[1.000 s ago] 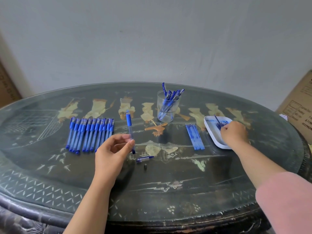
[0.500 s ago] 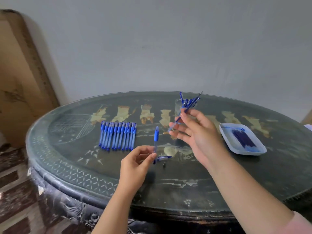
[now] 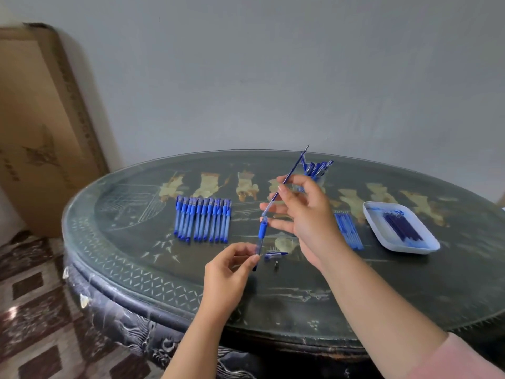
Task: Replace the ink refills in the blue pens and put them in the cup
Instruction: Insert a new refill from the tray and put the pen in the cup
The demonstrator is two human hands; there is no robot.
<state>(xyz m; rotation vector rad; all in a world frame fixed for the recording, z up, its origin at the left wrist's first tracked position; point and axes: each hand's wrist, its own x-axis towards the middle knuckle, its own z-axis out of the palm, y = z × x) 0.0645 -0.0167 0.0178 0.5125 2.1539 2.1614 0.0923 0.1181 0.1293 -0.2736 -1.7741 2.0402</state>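
My left hand (image 3: pixel 232 272) pinches the lower end of an open blue pen barrel (image 3: pixel 261 233), held upright above the table. My right hand (image 3: pixel 306 217) pinches a thin blue ink refill (image 3: pixel 292 170), slanted up to the right, its lower end at the barrel's open top. A row of several capped blue pens (image 3: pixel 203 220) lies on the table to the left. The clear cup (image 3: pixel 317 173) with several pens stands behind my right hand, partly hidden. The pen's cap (image 3: pixel 276 255) and a small tip piece (image 3: pixel 276 264) lie below the barrel.
A white tray (image 3: pixel 377 217) holding several dark refills sits at the right. Several loose light-blue refills (image 3: pixel 348 231) lie between tray and right hand. The oval dark table (image 3: pixel 136 255) has a glass top. A cardboard box (image 3: pixel 41 132) leans on the wall at left.
My right hand left the tray with a refill and brought it over to the barrel's open top. The left hand kept holding the barrel. The camera turned left.
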